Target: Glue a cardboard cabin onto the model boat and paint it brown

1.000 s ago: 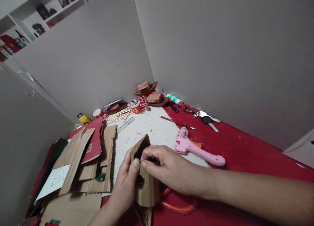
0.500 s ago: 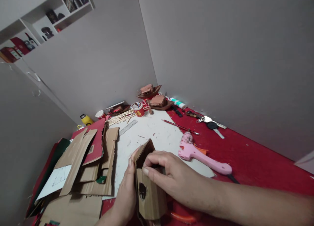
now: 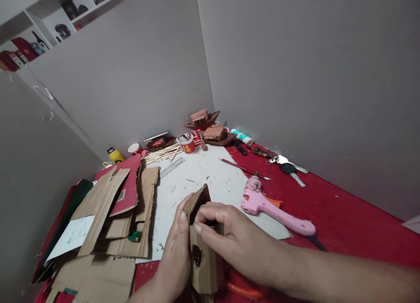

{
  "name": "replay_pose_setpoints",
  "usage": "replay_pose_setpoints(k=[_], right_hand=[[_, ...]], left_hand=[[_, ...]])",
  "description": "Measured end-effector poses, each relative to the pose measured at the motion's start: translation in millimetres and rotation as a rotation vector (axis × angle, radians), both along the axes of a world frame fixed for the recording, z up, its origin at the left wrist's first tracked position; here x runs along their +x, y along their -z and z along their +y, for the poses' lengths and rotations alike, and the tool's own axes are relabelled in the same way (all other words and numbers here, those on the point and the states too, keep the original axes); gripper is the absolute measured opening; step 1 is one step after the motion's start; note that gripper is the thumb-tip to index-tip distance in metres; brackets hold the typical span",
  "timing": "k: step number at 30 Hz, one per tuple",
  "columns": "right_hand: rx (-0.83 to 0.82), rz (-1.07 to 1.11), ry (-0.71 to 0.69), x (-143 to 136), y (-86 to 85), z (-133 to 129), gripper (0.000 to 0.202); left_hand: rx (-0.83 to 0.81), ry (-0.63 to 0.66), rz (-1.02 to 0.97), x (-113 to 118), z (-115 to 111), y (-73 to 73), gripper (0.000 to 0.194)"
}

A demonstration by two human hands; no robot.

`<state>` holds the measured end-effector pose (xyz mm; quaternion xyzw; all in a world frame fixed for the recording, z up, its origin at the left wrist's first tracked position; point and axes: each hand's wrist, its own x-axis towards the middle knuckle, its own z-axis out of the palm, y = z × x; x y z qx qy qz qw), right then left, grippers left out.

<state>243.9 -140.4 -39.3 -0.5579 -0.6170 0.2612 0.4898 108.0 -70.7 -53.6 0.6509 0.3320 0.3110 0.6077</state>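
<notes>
Between my hands is a small folded cardboard model [image 3: 206,268] with a ragged dark hole cut in its near face and a pointed flap rising at its far end. My left hand [image 3: 177,246] lies along its left side, thumb up at the top edge, the other fingers mostly hidden behind the cardboard. My right hand [image 3: 226,233] pinches the top edge of the near face, thumb outside and curled fingers reaching inside. A pink hot glue gun [image 3: 275,211] rests on the table to the right of my hands.
Cut cardboard sheets [image 3: 114,202] are piled at the left. Farther back are a metal ruler [image 3: 172,167], thin wooden sticks [image 3: 160,155], a red paper cup [image 3: 186,144] and model boats [image 3: 215,134]. A paintbrush [image 3: 244,168] and keys [image 3: 288,167] lie at the right, near the wall.
The view has shifted a little, so the table things sit slightly differently in the picture. Both hands keep the same hold on the cardboard model.
</notes>
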Motion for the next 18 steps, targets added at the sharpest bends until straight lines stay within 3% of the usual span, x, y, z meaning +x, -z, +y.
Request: replay_pose_setpoints(k=[5, 10, 14, 18], right_hand=[[0.032, 0.027, -0.019, 0.8, -1.6, 0.8, 0.021], [0.164, -0.023, -0.005, 7.5, -5.5, -0.9, 0.014], [0.252, -0.072, 0.004, 6.8, -3.6, -1.0, 0.014], [0.228, -0.117, 0.0, 4.1, 3.1, 2.6, 0.018]], left_hand=[[0.119, 0.043, 0.054, 0.9, 0.1, -1.2, 0.05], [0.031, -0.063, 0.096, -2.8, 4.1, -1.3, 0.048], [-0.292, -0.103, -0.032, 0.8, -2.4, -2.1, 0.045], [-0.653, 0.002, -0.247, 7.5, -12.1, -4.6, 0.051]])
